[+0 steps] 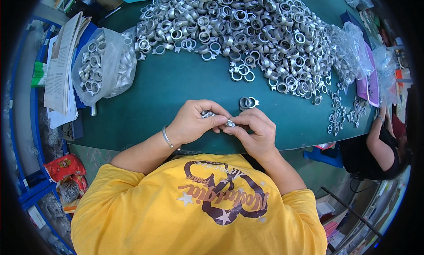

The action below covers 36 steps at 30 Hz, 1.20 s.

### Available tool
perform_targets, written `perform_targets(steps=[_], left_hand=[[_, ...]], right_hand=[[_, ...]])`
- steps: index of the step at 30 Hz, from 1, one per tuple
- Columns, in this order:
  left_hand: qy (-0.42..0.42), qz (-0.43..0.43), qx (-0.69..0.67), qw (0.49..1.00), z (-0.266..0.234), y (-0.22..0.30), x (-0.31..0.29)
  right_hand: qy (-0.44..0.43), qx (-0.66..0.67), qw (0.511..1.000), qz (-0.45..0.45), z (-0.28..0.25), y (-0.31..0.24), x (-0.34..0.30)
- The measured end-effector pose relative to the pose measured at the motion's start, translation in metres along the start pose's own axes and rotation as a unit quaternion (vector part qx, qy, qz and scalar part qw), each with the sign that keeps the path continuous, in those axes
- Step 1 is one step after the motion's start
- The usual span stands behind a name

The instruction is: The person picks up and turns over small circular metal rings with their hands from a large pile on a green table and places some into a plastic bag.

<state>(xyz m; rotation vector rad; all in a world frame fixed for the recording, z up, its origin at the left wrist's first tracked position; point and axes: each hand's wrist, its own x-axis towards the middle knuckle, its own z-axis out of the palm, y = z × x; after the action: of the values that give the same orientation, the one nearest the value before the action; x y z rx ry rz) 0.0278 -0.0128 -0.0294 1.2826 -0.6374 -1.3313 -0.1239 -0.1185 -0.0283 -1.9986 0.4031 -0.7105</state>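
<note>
Both hands meet above the near edge of the green table, in front of my chest. My left hand (191,121) is closed, with several small silver metal parts (206,114) tucked in its curled fingers. A small shiny metal piece (230,123) sits between the fingertips of both hands. My right hand (256,130) pinches that piece from the right; its exact kind is too small to make out. Just beyond the right hand, a couple of silver ring-shaped clamps (245,103) rest on the table.
A large heap of silver ring clamps (238,28) covers the table's far side. At the left stand a clear bag of rings (93,72) and a stack of papers (62,67). Smaller rings (336,116) lie at the right, near a purple basket (373,78). Another person's arm (375,136) shows beyond.
</note>
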Motion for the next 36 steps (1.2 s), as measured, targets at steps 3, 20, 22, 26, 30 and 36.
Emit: perform_targets(steps=[3, 20, 22, 26, 30, 36], left_hand=[[0.004, -0.008, 0.003, 1.000, 0.000, 0.001, -0.001], [0.057, -0.030, -0.010, 0.998, 0.010, 0.012, -0.003], [0.060, -0.022, -0.024, 0.998, 0.011, 0.011, -0.004], [0.061, -0.025, -0.017, 0.998, 0.014, 0.012, -0.008], [0.075, -0.030, -0.010, 0.997, 0.013, 0.014, -0.009], [0.067, -0.029, -0.033, 0.997, 0.010, 0.008, -0.008]], right_hand=[[0.000, -0.001, 1.000, -0.002, 0.001, 0.000, 0.000], [0.405, -0.279, 0.848, -0.199, -0.164, 0.010, 0.074], [0.483, -0.237, 0.830, -0.147, -0.212, 0.016, 0.091], [0.470, -0.403, 0.775, -0.128, -0.292, 0.035, 0.112], [0.360, -0.438, 0.820, -0.078, -0.253, 0.041, 0.107], [-0.009, -0.261, 0.965, -0.034, -0.078, 0.018, 0.037]])
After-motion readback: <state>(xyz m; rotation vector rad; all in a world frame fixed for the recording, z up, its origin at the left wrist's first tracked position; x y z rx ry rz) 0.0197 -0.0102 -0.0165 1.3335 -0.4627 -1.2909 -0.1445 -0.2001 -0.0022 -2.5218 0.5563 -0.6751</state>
